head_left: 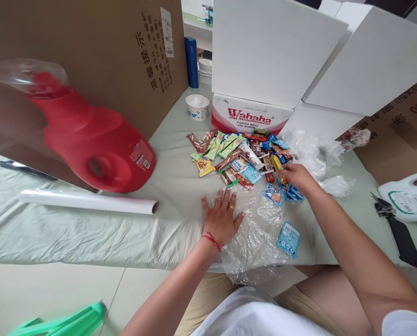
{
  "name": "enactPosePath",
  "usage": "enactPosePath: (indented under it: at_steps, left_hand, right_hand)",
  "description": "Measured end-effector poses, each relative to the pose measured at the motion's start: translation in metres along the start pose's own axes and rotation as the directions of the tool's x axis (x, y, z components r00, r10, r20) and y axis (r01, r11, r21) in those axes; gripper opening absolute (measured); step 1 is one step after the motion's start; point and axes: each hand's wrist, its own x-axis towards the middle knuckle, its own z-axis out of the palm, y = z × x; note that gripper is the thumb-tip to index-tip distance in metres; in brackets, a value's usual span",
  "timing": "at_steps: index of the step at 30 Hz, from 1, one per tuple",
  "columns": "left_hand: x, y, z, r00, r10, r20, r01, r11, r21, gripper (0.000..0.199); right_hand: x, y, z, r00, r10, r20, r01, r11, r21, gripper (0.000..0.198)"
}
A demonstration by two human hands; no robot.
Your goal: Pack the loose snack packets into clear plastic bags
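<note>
My left hand (219, 217) lies flat with fingers spread, partly on a crumpled clear plastic bag (252, 233). At the right of a heap of wrapped snacks (239, 151), my right hand (297, 176) pinches a small yellow snack packet (276, 164). Just below that hand sit several small blue packets (293, 192). A light-blue packet (273, 193) rests on the upper part of the bag, and another flat blue packet (288, 239) lies near the table's front edge. Green, brown and white wrappers fill the heap, with a yellow cookie packet (204, 165) on its left side.
Behind the snacks stands a Wahaha carton (252, 112) under white boxes (278, 51). To the left are a red jug (100, 140), a white roll (89, 201) and a paper bowl (197, 106). Clear plastic bags (309, 149), a white bottle (409, 198) and a black-handled tool (402, 240) lie right.
</note>
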Motion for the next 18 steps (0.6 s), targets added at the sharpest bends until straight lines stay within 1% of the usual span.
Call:
enactPosePath:
  at_steps: [1,2,4,6,8,9,12,13,15,18]
  left_hand:
    - [0.0,0.0,-0.001,1.0,0.001,0.004,-0.001,1.0,-0.004,0.072]
    - [0.0,0.0,-0.001,1.0,0.0,0.007,0.0,1.0,-0.006,0.072]
    - [0.0,0.0,-0.003,1.0,-0.002,0.009,0.002,1.0,-0.009,0.071]
    - [0.0,0.0,-0.004,1.0,-0.003,0.009,0.004,1.0,-0.011,0.07]
    - [-0.001,0.0,-0.005,1.0,-0.003,0.009,0.003,1.0,-0.016,0.07]
    - [-0.001,0.0,-0.005,1.0,-0.002,0.009,0.002,1.0,-0.018,0.07]
    - [-0.001,0.0,-0.005,1.0,-0.003,0.014,0.003,1.0,-0.021,0.07]
    - [-0.001,0.0,-0.005,1.0,-0.006,0.014,0.006,1.0,-0.021,0.071]
    - [0.0,0.0,-0.003,1.0,-0.016,0.013,0.017,1.0,-0.023,0.072]
    - [0.001,0.001,-0.001,1.0,-0.026,0.001,0.026,0.999,-0.038,0.074]
  right_hand:
    - [0.008,-0.003,-0.004,0.999,-0.011,-0.042,0.013,0.998,0.059,0.029]
    - [0.016,-0.009,-0.006,0.996,-0.031,-0.085,0.037,0.997,0.072,0.028]
    - [0.032,-0.03,-0.003,0.984,-0.083,-0.156,0.081,0.997,-0.016,0.027]
    - [0.046,-0.054,0.01,0.977,-0.108,-0.184,0.081,0.985,-0.151,0.029]
    - [0.059,-0.076,0.026,0.979,-0.114,-0.17,0.07,0.966,-0.249,0.037]
    - [0.064,-0.084,0.035,0.983,-0.115,-0.143,0.071,0.956,-0.284,0.043]
    - [0.077,-0.098,0.049,0.995,-0.093,-0.043,0.07,0.923,-0.378,0.063]
    - [0.079,-0.1,0.049,0.996,-0.082,-0.023,0.066,0.913,-0.402,0.064]
    - [0.08,-0.099,0.04,0.997,-0.067,-0.036,0.047,0.909,-0.414,0.056]
    - [0.067,-0.088,0.01,0.982,-0.074,-0.172,0.013,0.945,-0.328,0.045]
